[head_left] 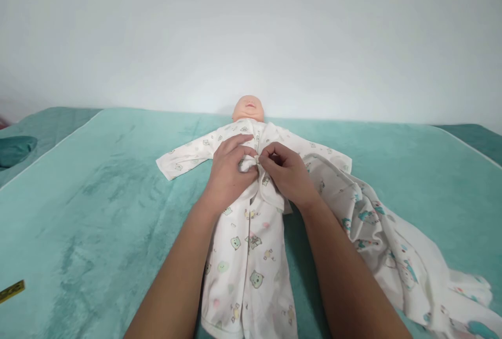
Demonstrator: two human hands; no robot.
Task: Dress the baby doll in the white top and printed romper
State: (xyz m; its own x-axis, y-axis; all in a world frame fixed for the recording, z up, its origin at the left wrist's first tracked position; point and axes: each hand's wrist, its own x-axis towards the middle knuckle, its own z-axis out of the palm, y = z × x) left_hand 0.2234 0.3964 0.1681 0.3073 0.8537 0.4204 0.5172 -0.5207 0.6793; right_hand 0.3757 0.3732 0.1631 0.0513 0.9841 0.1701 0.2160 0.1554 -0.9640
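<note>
A baby doll (249,109) lies on its back, dressed in a white printed baby shirt (223,137) with its sleeves spread out to both sides. White printed pants (257,271) with small animal pictures cover its legs. Over the doll's belly, my left hand (233,169) pinches the shirt's front between thumb and fingers. My right hand (284,171) grips the front edge of the same shirt right beside it, thumb and index finger pressed together. Both sets of fingertips meet at the front opening. Whether a tie or a snap lies between them cannot be made out.
A white cloth with blue prints (388,239) lies crumpled on the right, partly under the right sleeve. The surface is covered by a teal plush sheet (110,213). A yellow measuring tape (12,291) shows at the left edge. Behind the doll rises a white wall (251,30).
</note>
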